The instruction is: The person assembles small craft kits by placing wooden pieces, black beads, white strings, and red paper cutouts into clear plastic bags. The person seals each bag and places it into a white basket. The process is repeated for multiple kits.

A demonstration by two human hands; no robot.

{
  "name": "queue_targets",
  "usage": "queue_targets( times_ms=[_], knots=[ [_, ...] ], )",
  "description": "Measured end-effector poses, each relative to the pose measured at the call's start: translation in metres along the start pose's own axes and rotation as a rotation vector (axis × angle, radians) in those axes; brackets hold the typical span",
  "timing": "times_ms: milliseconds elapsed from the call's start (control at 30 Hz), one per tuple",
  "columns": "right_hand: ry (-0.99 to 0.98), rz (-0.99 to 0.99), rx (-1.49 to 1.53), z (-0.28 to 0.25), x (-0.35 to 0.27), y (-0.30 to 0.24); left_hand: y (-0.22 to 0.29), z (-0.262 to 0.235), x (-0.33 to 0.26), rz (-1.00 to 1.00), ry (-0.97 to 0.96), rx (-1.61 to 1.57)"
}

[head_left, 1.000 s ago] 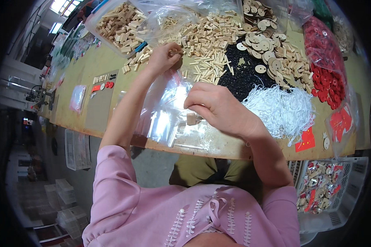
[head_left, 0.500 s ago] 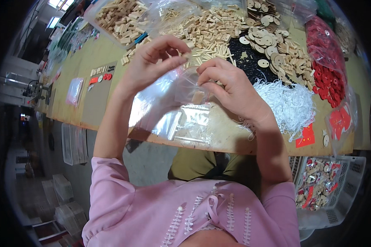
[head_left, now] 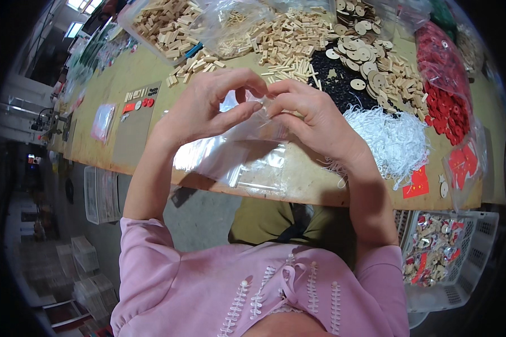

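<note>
A small clear plastic bag (head_left: 258,130) hangs from my right hand (head_left: 316,115), whose thumb and fingers pinch its upper edge. My left hand (head_left: 222,104) is curled at the bag's mouth, thumb and fingertips close together. A small pale wooden piece (head_left: 262,103) shows at those fingertips, mostly hidden by them. What lies inside the bag is blurred. Below, on the table, are flat clear plastic bags (head_left: 211,160). A tangled heap of white strings (head_left: 385,143) lies just right of my right hand.
Beyond my hands lie wooden blocks (head_left: 292,42), thin sticks (head_left: 292,70), round wooden discs (head_left: 362,53) and black pieces (head_left: 334,73). Red pieces (head_left: 447,109) spill from a bag at right. A cardboard sample board (head_left: 135,129) lies left. A grey basket (head_left: 472,264) holds filled packets.
My left hand has come down and right, carrying the small wooden piece to the bag's mouth. My right hand has stayed almost in place, still gripping the bag.
</note>
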State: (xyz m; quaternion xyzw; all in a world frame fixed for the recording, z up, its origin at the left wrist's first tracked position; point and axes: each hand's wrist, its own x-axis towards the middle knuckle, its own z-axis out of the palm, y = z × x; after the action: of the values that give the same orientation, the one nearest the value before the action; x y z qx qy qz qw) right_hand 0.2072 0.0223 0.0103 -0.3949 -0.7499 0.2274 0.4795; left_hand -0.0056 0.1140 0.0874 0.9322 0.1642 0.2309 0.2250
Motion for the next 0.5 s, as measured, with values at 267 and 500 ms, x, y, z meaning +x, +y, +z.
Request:
queue_targets(
  times_ms=[267,500],
  knots=[
    [-0.176,-0.015,0.094,0.011,0.000,-0.017,-0.096,0.032,0.031,-0.294,-0.033,0.017],
    [-0.152,0.006,0.086,0.003,0.001,-0.015,-0.156,0.084,0.067,-0.397,-0.114,0.022]
  ],
)
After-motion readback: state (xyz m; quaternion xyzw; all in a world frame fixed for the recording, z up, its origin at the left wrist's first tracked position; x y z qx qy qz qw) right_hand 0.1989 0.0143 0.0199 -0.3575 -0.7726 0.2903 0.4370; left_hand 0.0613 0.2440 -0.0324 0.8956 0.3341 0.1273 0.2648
